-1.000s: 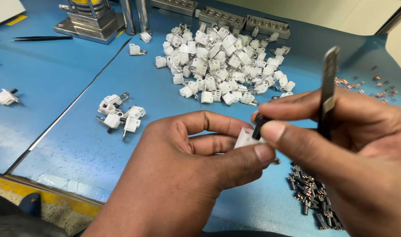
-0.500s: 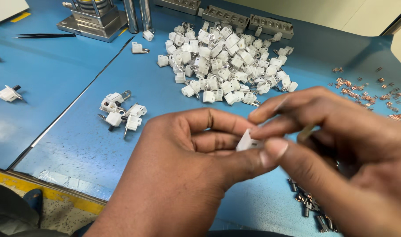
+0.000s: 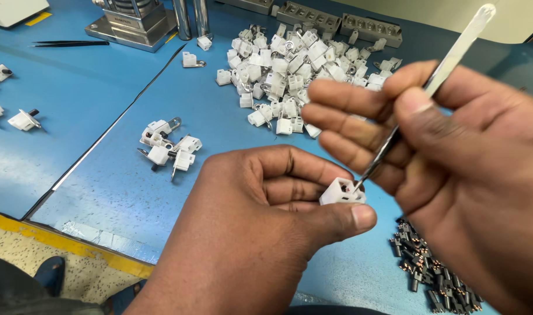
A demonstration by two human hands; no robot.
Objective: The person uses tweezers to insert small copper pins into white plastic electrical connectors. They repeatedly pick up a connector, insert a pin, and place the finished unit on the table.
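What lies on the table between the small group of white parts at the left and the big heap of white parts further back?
In the head view, only bare blue table separates the small group from the big heap; a lone white part sits near the heap's left edge.

The housing [image 3: 340,191] pinched in the left hand [image 3: 260,233] was white; the tweezers [image 3: 418,99] were silvery; the table [image 3: 103,192] beneath was blue.

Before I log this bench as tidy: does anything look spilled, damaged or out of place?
Nothing looks damaged. The white housings lie in a loose heap, and a few strays sit apart. The left hand pinches one white housing while the right hand holds tweezers at its opening.
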